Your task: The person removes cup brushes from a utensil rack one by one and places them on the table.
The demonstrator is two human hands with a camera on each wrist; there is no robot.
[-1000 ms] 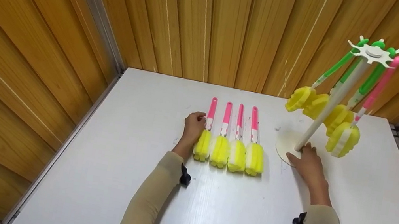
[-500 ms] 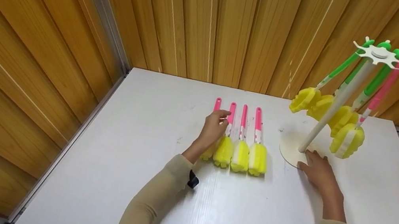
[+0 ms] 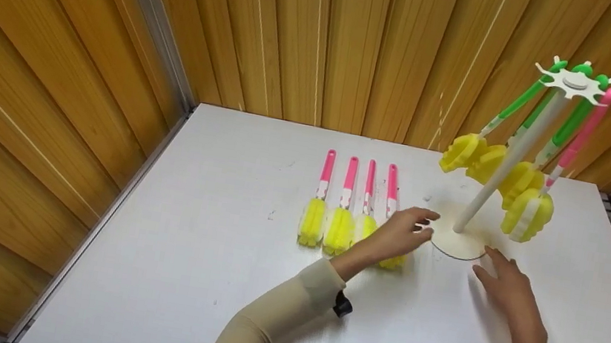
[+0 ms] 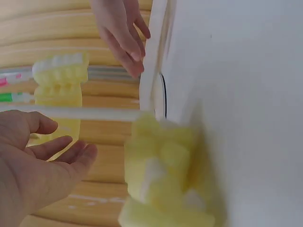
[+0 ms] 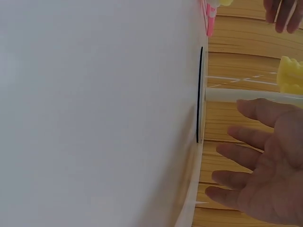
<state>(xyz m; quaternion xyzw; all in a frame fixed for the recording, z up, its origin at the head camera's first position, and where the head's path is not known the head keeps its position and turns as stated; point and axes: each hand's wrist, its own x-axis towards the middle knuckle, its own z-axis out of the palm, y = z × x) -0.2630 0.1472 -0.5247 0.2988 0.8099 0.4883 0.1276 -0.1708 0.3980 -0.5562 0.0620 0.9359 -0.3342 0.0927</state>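
My left hand (image 3: 403, 230) reaches over the rightmost sponge brush on the table, its relaxed fingers near the left rim of a round stand base (image 3: 458, 245) and holding nothing. In the left wrist view a yellow sponge head (image 4: 161, 175) lies below that hand. My right hand (image 3: 512, 290) is at the base's right front, fingers spread and partly straight, as the right wrist view of the hand (image 5: 265, 165) also shows. Several pink-handled sponge brushes (image 3: 312, 222) lie side by side. From the white stand (image 3: 514, 149) hang green-handled brushes (image 3: 516, 110) and a pink-handled brush (image 3: 526, 216).
A white table (image 3: 196, 240) carries everything. Wood-patterned panels (image 3: 326, 40) close off the back and both sides. The stand's hooked top (image 3: 575, 83) rises high at the right, and its hanging sponge heads extend out around the pole.
My left hand has swept right from the leftmost lying brush, past the row, to the stand base. The right hand has drawn back slightly from the base toward the front right.
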